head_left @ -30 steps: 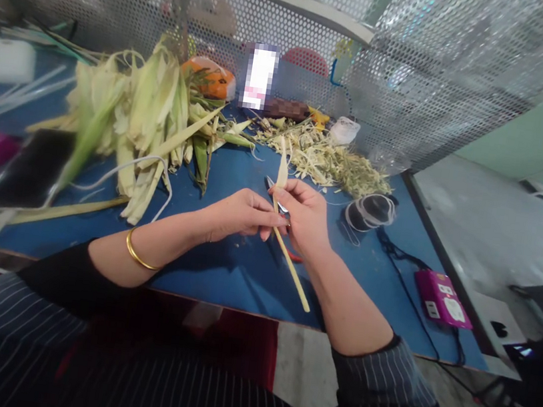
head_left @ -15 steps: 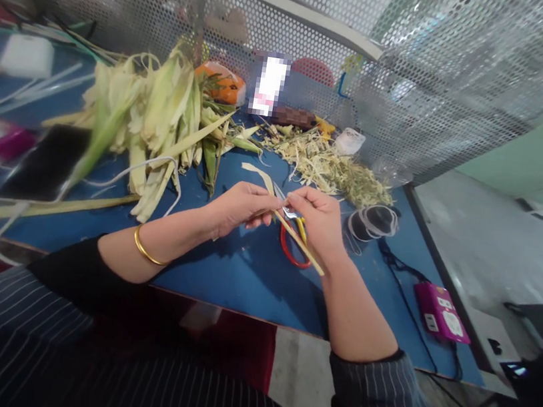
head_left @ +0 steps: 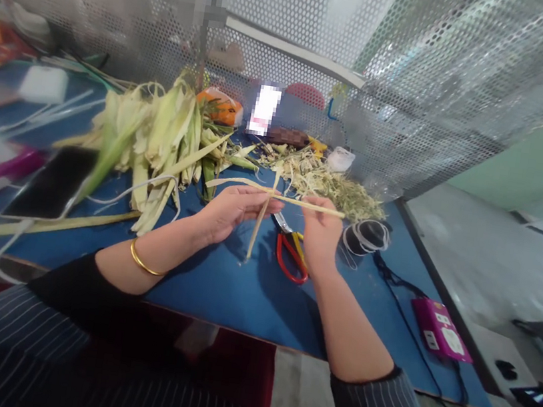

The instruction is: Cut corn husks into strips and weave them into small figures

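Note:
My left hand pinches two narrow pale leaf strips where they cross. One strip lies nearly level from left to right. The other strip slants downward, its lower end hanging over the blue table. My right hand is closed at the right part of the level strip, whose tip sticks out past the fingers. Below and between the hands, scissors with red and yellow handles rest on the table, partly behind my right hand.
A heap of pale green leaves spreads at the back left, with a dark phone and white cable beside it. Shredded leaf scraps lie behind my hands. A black spool and a magenta box sit on the right.
The strip between my hands has swung from a slant to nearly level, and the crossing strip now shows. My right hand has moved slightly away from my left, baring more of the scissors.

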`<action>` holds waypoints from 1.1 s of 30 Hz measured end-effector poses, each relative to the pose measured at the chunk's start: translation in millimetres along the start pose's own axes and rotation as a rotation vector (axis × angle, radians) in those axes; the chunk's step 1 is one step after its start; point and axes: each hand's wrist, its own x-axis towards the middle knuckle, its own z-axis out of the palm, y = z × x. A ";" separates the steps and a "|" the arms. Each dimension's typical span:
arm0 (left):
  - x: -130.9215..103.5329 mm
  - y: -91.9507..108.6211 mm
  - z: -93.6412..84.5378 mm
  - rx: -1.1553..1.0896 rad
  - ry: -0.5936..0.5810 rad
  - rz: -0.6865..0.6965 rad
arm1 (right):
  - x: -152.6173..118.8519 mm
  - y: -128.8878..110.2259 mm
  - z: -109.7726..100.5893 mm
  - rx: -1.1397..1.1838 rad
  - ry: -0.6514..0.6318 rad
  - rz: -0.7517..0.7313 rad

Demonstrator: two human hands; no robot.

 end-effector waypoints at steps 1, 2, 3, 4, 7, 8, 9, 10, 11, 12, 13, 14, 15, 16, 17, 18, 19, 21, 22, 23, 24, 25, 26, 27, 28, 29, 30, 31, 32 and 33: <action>1.0 -0.4 -0.3 -0.015 0.009 0.016 | -2.7 -2.6 1.1 0.016 -0.033 0.040; 1.8 -1.5 -0.3 -0.021 0.012 0.031 | -6.4 -6.0 2.7 0.037 -0.118 0.060; 2.3 -3.0 -0.1 -0.021 0.010 0.047 | -10.7 -9.8 4.6 0.056 -0.235 0.058; 2.7 -4.9 0.3 -0.014 0.004 0.057 | -15.3 -13.4 6.7 0.084 -0.348 0.045; 2.6 -10.5 1.9 0.004 -0.003 0.062 | -27.3 -19.9 13.4 0.130 -0.487 0.027; 2.4 -11.9 2.4 0.013 0.001 0.058 | -30.0 -20.2 15.2 0.134 -0.485 0.026; 2.2 -12.9 2.8 0.025 0.007 0.056 | -31.8 -19.6 16.6 0.137 -0.477 0.024; 2.0 -13.5 3.2 0.039 0.015 0.055 | -32.9 -18.5 17.6 0.146 -0.473 0.018; 1.7 -13.8 3.6 0.052 0.024 0.057 | -33.4 -17.1 18.2 0.161 -0.474 0.006; 1.5 -13.8 4.1 0.062 0.031 0.057 | -33.4 -15.5 18.4 0.178 -0.479 -0.009; 1.1 -13.6 4.7 0.063 0.040 0.059 | -33.1 -13.9 18.4 0.193 -0.486 -0.027; 0.8 -13.3 5.3 0.053 0.048 0.061 | -32.7 -12.6 18.2 0.205 -0.494 -0.043; 0.4 -13.0 6.0 0.038 0.052 0.066 | -32.1 -11.6 17.9 0.210 -0.499 -0.057; 0.2 -12.9 6.5 0.023 0.053 0.073 | -31.7 -11.0 17.6 0.209 -0.506 -0.070; 0.0 -12.9 7.0 0.011 0.054 0.080 | -31.3 -10.8 17.3 0.204 -0.511 -0.082; 0.2 -13.0 7.1 0.003 0.058 0.087 | -31.0 -10.9 17.1 0.197 -0.516 -0.094; 0.5 -13.2 6.9 -0.003 0.066 0.090 | -30.9 -11.5 16.9 0.190 -0.523 -0.103; 1.8 -13.4 5.6 -0.016 0.070 0.087 | -30.9 -13.0 16.8 0.179 -0.544 -0.105; 2.6 -13.1 4.5 -0.027 0.062 0.078 | -31.0 -13.8 16.9 0.173 -0.554 -0.094; 3.4 -12.6 3.3 -0.041 0.052 0.063 | -30.9 -14.3 17.1 0.167 -0.550 -0.068; 4.1 -11.7 2.0 -0.058 0.048 0.045 | -30.5 -14.6 17.3 0.168 -0.535 -0.029; 4.5 -10.6 0.8 -0.073 0.055 0.020 | -29.7 -14.5 17.5 0.190 -0.497 0.024; 4.6 -9.5 -0.2 -0.084 0.074 -0.008 | -28.4 -14.1 17.8 0.240 -0.438 0.088; 4.3 -8.4 -0.9 -0.087 0.092 -0.035 | -26.7 -13.6 17.9 0.320 -0.368 0.156; 3.8 -7.4 -1.4 -0.083 0.100 -0.062 | -24.8 -13.1 18.0 0.424 -0.303 0.221; 3.0 -6.8 -1.6 -0.076 0.096 -0.086 | -22.9 -12.7 18.0 0.534 -0.254 0.276; 2.1 -6.5 -1.6 -0.068 0.077 -0.108 | -21.2 -12.5 18.0 0.630 -0.226 0.318; 1.1 -6.5 -1.3 -0.061 0.053 -0.123 | -19.9 -12.6 18.0 0.700 -0.214 0.348; 0.2 -6.7 -0.9 -0.055 0.034 -0.131 | -19.2 -12.9 18.0 0.744 -0.217 0.368; -0.5 -7.1 -0.5 -0.046 0.026 -0.132 | -19.1 -13.4 18.2 0.771 -0.222 0.381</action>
